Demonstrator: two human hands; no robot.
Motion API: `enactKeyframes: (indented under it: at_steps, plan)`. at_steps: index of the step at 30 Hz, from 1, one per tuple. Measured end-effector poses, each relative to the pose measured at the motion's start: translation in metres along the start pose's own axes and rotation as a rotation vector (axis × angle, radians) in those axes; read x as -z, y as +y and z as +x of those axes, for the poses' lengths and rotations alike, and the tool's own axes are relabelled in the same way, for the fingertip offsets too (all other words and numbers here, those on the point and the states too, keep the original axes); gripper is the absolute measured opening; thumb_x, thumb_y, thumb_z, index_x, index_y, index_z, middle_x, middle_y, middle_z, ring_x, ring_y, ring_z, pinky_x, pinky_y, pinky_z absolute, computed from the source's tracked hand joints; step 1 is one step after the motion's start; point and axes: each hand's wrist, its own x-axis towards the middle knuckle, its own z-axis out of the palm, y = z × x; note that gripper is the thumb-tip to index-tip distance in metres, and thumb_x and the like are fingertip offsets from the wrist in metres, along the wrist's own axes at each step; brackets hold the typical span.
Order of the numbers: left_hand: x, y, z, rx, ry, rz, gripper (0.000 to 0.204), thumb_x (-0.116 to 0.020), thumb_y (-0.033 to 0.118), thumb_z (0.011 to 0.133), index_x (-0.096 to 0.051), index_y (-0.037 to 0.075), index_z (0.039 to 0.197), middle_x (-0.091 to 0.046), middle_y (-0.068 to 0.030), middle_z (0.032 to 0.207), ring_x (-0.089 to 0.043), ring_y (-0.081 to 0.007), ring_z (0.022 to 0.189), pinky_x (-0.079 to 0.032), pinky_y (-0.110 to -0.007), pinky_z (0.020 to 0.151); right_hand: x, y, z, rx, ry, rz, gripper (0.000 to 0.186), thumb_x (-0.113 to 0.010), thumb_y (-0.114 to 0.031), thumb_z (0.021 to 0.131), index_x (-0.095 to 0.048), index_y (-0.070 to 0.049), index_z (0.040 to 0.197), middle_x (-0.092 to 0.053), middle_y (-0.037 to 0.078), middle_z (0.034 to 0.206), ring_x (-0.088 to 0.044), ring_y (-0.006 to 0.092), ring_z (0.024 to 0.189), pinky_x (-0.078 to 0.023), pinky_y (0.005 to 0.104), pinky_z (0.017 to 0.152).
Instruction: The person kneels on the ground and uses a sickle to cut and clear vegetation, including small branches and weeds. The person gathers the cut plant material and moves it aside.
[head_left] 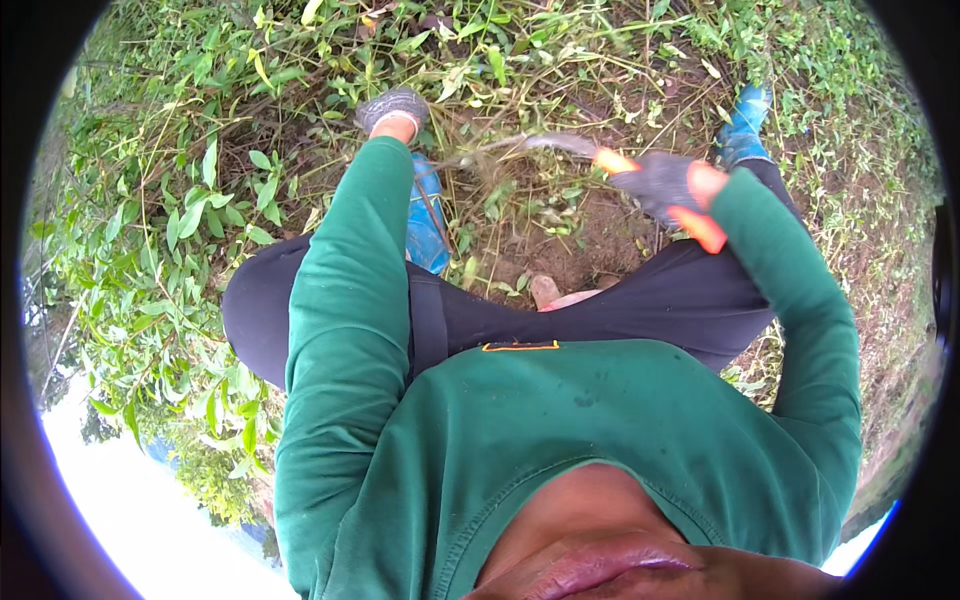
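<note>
My right hand (pixel 655 188), in a dark glove, is wrapped round the orange handle (pixel 700 230) of a sickle. The sickle's curved blade (pixel 560 143) reaches left over the cut weeds, its far end smeared by motion. My left hand (pixel 393 108), in a grey glove, is bunched low among the weeds (pixel 340 70), just beyond my left boot. Its fingers look curled, but what they hold is hidden. Blade and left hand are apart; the blurred tip lies close to the left boot.
My blue left boot (pixel 427 225) stands near the blade's tip, and my blue right boot (pixel 745 125) is farther right. Leafy plants (pixel 190 215) grow thickly on the left. Between my legs lie brown soil (pixel 590 240) and loose cut stems (pixel 545 200).
</note>
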Motion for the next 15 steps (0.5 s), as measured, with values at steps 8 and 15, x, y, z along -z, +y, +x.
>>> enactKeyframes:
  at_steps: [8, 15]
  plan:
    - [0.043, 0.060, -0.023, -0.050, -0.121, -0.160, 0.073, -0.060, 0.056, 0.079, -0.039, 0.020, 0.139, -0.046, -0.0112, 0.139, -0.048, -0.0314, 0.123, -0.042, -0.042, 0.099, 0.003, 0.043, 0.030, -0.084, 0.359, 0.608, 0.044, -0.054, -0.045, 0.088, -0.053, -0.007, 0.066, -0.053, 0.004, 0.056, -0.050, 0.0179, 0.043, -0.039, 0.0334, 0.039]
    - [0.046, 0.092, -0.047, -0.063, -0.063, -0.328, 0.120, -0.070, 0.057, 0.069, 0.005, 0.004, 0.146, -0.050, -0.0218, 0.131, -0.055, -0.0341, 0.115, -0.045, -0.039, 0.095, -0.047, -0.036, 0.163, 0.057, 0.056, 0.848, 0.031, -0.054, -0.035, 0.090, -0.049, -0.008, 0.074, -0.049, 0.004, 0.054, -0.045, 0.0179, 0.039, -0.040, 0.0330, 0.038]
